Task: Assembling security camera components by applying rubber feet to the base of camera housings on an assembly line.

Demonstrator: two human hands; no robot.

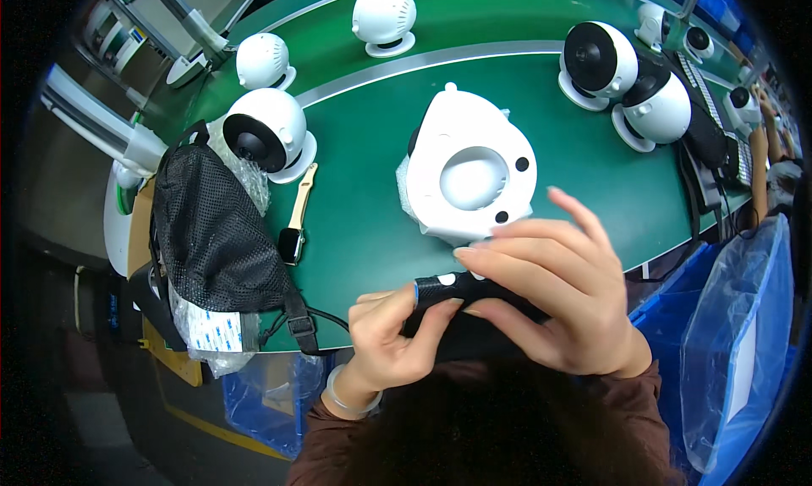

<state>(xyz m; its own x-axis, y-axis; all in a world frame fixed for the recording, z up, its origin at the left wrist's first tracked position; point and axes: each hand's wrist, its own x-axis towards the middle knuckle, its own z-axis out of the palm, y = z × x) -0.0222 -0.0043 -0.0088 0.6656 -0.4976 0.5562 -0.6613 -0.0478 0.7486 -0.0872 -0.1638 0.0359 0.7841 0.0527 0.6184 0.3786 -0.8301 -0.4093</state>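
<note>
1. The left hand (393, 342), a silver-coloured bangle (342, 397) on its wrist, is clamped between thumb and fingers on a flat black strip with white round spots and a blue edge (432, 292).
2. The right hand (562, 291) reaches over the strip's other end, thumb below and fingertips above; whether they pinch it cannot be told, as the fingers cover that part.
3. The strip is at the front edge of the green work table (355, 232), just on the near side of a white plastic rounded-triangular housing (461, 124).
4. That housing lies on the table with a large round opening facing up and two black round pads (522, 164) on its face; translucent wrap (404, 194) shows at its left.
5. To the left, a square-faced watch with a cream strap (299, 211) lies beside a black mesh bag (211, 224).
6. Near the watch stands a white spherical device with a black front (279, 126); two similar white-and-black devices (611, 61) stand close together at the right.
</note>
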